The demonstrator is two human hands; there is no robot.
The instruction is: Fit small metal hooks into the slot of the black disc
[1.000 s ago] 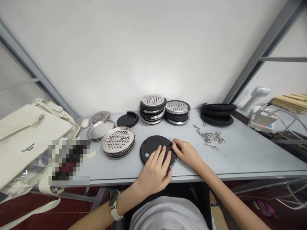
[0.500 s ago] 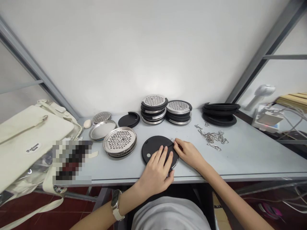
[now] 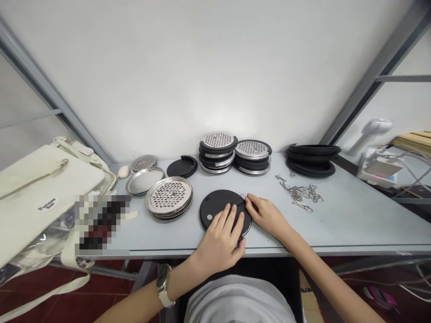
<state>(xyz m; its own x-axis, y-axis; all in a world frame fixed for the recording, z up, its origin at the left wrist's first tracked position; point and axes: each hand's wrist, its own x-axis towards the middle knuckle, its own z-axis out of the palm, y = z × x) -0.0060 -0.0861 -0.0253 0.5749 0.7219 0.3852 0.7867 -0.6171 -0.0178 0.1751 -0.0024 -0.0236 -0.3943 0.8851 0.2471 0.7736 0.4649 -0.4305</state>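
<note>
A round black disc (image 3: 217, 206) with a pale dot lies on the table close to its front edge. My left hand (image 3: 220, 240) rests flat on the disc, fingers stretched out and the thumb near its lower rim. Beside the disc's right edge, my right hand (image 3: 264, 213) pinches a small wire clip (image 3: 243, 196); only the clip's loop shows past the fingertips. A loose pile of similar metal clips (image 3: 301, 194) lies to the right. To the left of the disc stands a stack of round metal grater plates (image 3: 169, 196).
At the back stand two stacks of graters in black holders (image 3: 218, 141) (image 3: 253, 149). Black rings (image 3: 311, 168) are piled at right. A black holder (image 3: 182, 167), plain metal plates (image 3: 144, 180) and a cream bag (image 3: 50, 188) are at left. The table (image 3: 363, 220) meets a white wall.
The view has shifted slightly. Both hands keep nearly the same place on the disc and at its edge; nothing else has visibly moved.
</note>
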